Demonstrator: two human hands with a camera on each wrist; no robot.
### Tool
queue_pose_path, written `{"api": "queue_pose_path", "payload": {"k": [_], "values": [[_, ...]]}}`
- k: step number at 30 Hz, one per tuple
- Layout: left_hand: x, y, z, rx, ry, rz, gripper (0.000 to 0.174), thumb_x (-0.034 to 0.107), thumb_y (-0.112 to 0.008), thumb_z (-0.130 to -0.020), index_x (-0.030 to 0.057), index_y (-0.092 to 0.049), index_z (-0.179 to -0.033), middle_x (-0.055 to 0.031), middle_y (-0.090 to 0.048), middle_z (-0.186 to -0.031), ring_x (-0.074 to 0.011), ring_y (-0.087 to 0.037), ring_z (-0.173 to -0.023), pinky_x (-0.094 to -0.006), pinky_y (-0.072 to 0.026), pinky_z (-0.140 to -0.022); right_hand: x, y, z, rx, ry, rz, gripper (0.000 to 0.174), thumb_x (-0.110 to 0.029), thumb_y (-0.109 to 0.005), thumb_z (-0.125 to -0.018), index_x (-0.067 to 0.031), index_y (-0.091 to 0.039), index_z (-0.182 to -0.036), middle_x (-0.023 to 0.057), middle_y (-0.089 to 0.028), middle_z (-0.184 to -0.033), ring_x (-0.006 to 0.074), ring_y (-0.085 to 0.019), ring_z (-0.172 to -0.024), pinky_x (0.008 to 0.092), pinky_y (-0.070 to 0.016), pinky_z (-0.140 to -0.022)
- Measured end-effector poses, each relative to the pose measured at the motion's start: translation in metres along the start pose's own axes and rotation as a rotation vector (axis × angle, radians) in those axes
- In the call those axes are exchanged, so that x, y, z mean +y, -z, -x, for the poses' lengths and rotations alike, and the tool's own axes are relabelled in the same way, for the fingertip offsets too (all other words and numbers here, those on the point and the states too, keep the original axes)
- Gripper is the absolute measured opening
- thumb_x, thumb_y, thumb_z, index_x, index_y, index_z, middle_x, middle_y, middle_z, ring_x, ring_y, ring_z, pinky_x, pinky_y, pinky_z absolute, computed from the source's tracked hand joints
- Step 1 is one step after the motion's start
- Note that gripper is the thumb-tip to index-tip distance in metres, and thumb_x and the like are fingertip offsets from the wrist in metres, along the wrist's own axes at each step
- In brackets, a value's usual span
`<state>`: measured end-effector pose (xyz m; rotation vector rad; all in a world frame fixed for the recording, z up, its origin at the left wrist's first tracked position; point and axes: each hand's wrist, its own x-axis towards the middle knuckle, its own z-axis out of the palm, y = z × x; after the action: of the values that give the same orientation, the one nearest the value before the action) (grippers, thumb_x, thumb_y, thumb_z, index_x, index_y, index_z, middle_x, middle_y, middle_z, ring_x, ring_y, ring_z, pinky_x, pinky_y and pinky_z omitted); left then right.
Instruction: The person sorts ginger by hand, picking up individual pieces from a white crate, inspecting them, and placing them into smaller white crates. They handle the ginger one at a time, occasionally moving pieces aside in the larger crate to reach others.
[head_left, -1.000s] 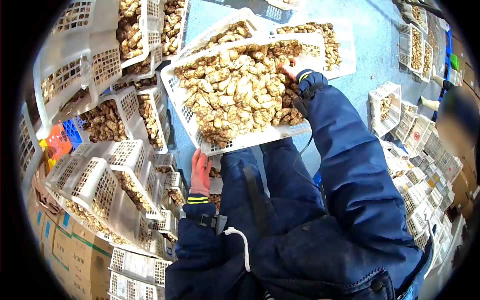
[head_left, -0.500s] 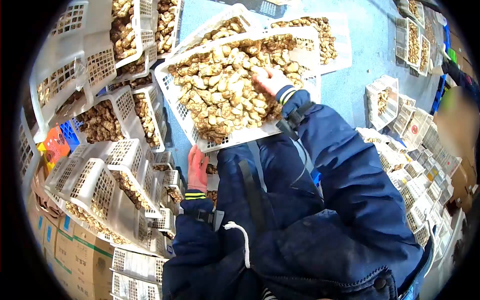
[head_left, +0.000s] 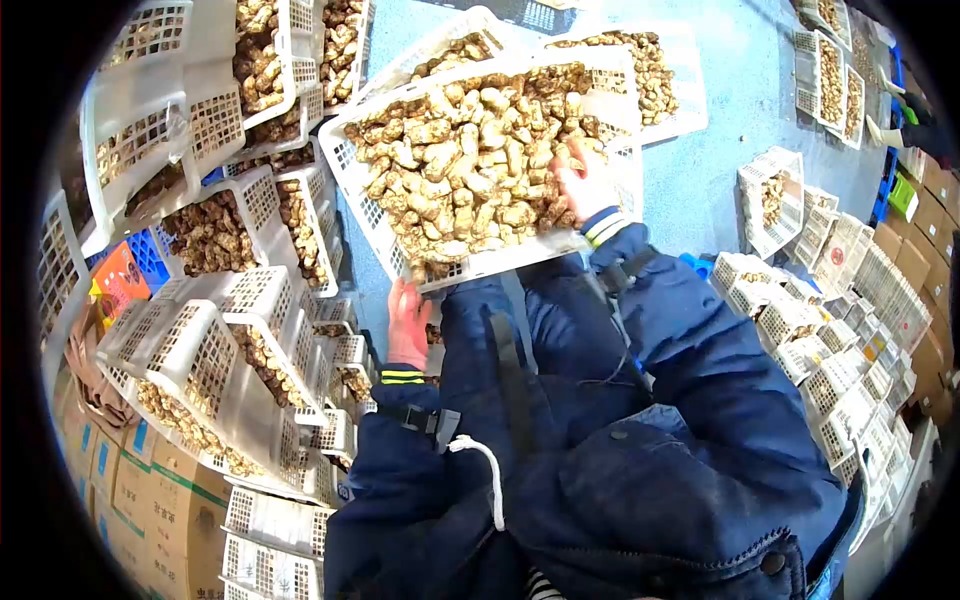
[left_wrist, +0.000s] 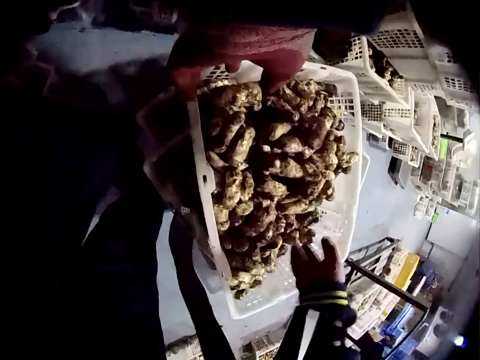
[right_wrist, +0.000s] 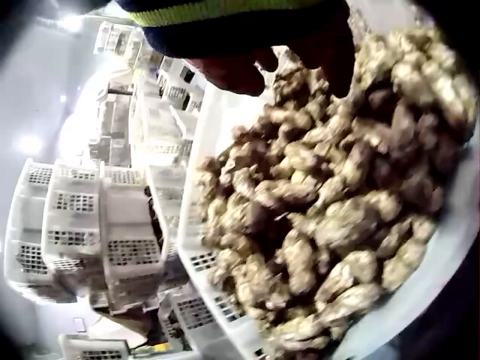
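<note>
A white plastic crate (head_left: 475,268) heaped with stubby, soil-flecked, pale and brown mushrooms (head_left: 470,170) stands before the person's legs, tilted in the head view. At its near left corner the left hand (head_left: 408,325) grips the rim; in the left wrist view the fingers (left_wrist: 281,67) curl over that edge. The right hand (head_left: 585,185) rests at the right side of the heap, fingers spread loosely on the mushrooms. Seen from the right wrist, its dark fingertips (right_wrist: 341,79) reach down over the pile, and nothing shows gripped between them.
Two more mushroom crates (head_left: 690,110) lie partly under and behind this one. Tall stacks of filled crates (head_left: 190,350) crowd the left side, above cardboard boxes (head_left: 165,510). More crates (head_left: 770,205) line the right, across the blue floor (head_left: 710,215). A dark-sleeved person (head_left: 925,135) is at far right.
The right hand went from the crate's far right corner in onto the middle of the heap, then back toward its right side. The left hand stays at the near left corner.
</note>
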<state>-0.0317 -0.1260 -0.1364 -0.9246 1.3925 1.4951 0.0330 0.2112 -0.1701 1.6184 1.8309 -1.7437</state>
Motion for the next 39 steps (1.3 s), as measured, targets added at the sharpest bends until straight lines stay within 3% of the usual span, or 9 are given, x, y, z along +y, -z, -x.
{"api": "queue_pose_path", "payload": {"k": [1, 9, 11, 13, 15, 20, 24, 33, 39], "values": [[-0.001, -0.001, -0.001, -0.004, -0.002, 0.006, 0.056, 0.030, -0.056, -0.085, 0.0130, -0.030, -0.132, -0.0061, -0.030, -0.134, -0.0242, -0.032, -0.119, -0.0409, -0.0262, -0.102, 0.039, 0.013, -0.011, 0.242, 0.329, 0.149, 0.046, -0.022, -0.056, -0.078, -0.0012, -0.048, -0.118, 0.0195, -0.050, -0.115, 0.0299, -0.047, -0.106, 0.0344, -0.0372, -0.091], [-0.018, 0.000, 0.003, 0.064, -0.023, 0.021, 0.055, 0.028, -0.055, -0.086, 0.0109, -0.029, -0.132, -0.0085, -0.029, -0.135, -0.0272, -0.029, -0.123, -0.0401, -0.0272, -0.102, 0.095, 0.036, -0.004, 0.297, -0.083, 0.505, 0.073, -0.038, -0.063, -0.071, 0.0066, -0.039, -0.124, 0.0253, -0.048, -0.118, 0.0335, -0.045, -0.112, 0.0361, -0.0350, -0.095], [-0.018, -0.006, 0.003, 0.040, -0.030, 0.014, 0.053, 0.029, -0.053, -0.087, 0.0106, -0.031, -0.131, -0.0077, -0.032, -0.133, -0.0265, -0.032, -0.121, -0.0399, -0.0297, -0.101, 0.067, 0.016, 0.005, 0.407, -0.175, 0.031, 0.072, -0.021, -0.065, -0.072, -0.0011, -0.029, -0.131, 0.0153, -0.054, -0.100, 0.0190, -0.055, -0.072, 0.0290, -0.0469, -0.062], [-0.020, -0.011, 0.005, 0.053, -0.014, -0.004, 0.051, 0.030, -0.053, -0.087, 0.0102, -0.033, -0.130, -0.0073, -0.036, -0.129, -0.0268, -0.034, -0.119, -0.0394, -0.0308, -0.100, 0.092, -0.002, -0.010, 0.435, -0.236, -0.520, 0.065, -0.021, -0.064, -0.077, -0.0019, -0.032, -0.130, 0.0173, -0.057, -0.098, 0.0254, -0.053, -0.091, 0.0340, -0.0432, -0.081], [-0.023, -0.011, 0.004, 0.074, -0.030, -0.021, 0.050, 0.030, -0.053, -0.087, 0.0100, -0.035, -0.129, -0.0069, -0.039, -0.125, -0.0278, -0.035, -0.118, -0.0400, -0.0315, -0.099, 0.042, -0.014, -0.012, 0.416, -0.131, -0.655, 0.065, -0.013, -0.062, -0.079, -0.0130, -0.026, -0.133, 0.0196, -0.048, -0.111, 0.0221, -0.053, -0.077, 0.0290, -0.0472, -0.063], [-0.037, -0.005, 0.000, -0.043, 0.046, 0.008, 0.052, 0.033, -0.051, -0.087, 0.0074, -0.034, -0.129, -0.0092, -0.038, -0.127, -0.0270, -0.040, -0.116, -0.0397, -0.0350, -0.096, -0.007, 0.002, -0.049, 0.185, -0.292, -0.820, 0.070, -0.022, -0.055, -0.085, -0.0146, -0.011, -0.139, 0.0147, -0.042, -0.123, 0.0337, -0.052, -0.097, 0.0387, -0.0479, -0.076], [-0.031, -0.021, 0.008, -0.171, 0.093, 0.020, 0.056, 0.036, -0.047, -0.089, 0.0020, -0.031, -0.130, -0.0148, -0.034, -0.132, -0.0286, -0.039, -0.117, -0.0398, -0.0350, -0.097, -0.011, 0.052, -0.026, -0.105, -0.137, -0.893, 0.055, -0.026, -0.056, -0.084, -0.0101, -0.033, -0.131, 0.0107, -0.047, -0.112, 0.0312, -0.055, -0.089, 0.0416, -0.0483, -0.076], [-0.025, -0.031, 0.013, -0.154, 0.122, 0.057, 0.049, 0.034, -0.041, -0.091, 0.0014, -0.036, -0.127, -0.0133, -0.043, -0.124, -0.0250, -0.045, -0.112, -0.0363, -0.0390, -0.094, 0.086, 0.052, 0.011, -0.090, -0.323, -0.491, 0.026, -0.017, -0.053, -0.081, -0.0047, -0.054, -0.104, 0.0104, -0.059, -0.083, 0.0190, -0.058, -0.063, 0.0316, -0.0481, -0.051], [-0.028, -0.033, 0.017, -0.147, 0.120, 0.027, 0.046, 0.032, -0.039, -0.092, 0.0018, -0.037, -0.126, -0.0137, -0.043, -0.125, -0.0248, -0.045, -0.112, -0.0370, -0.0385, -0.094, 0.038, -0.023, -0.014, 0.161, 0.121, 0.697, 0.046, -0.034, -0.057, -0.076, -0.0110, -0.050, -0.115, 0.0163, -0.058, -0.107, 0.0296, -0.057, -0.093, 0.0377, -0.0424, -0.083]]}}
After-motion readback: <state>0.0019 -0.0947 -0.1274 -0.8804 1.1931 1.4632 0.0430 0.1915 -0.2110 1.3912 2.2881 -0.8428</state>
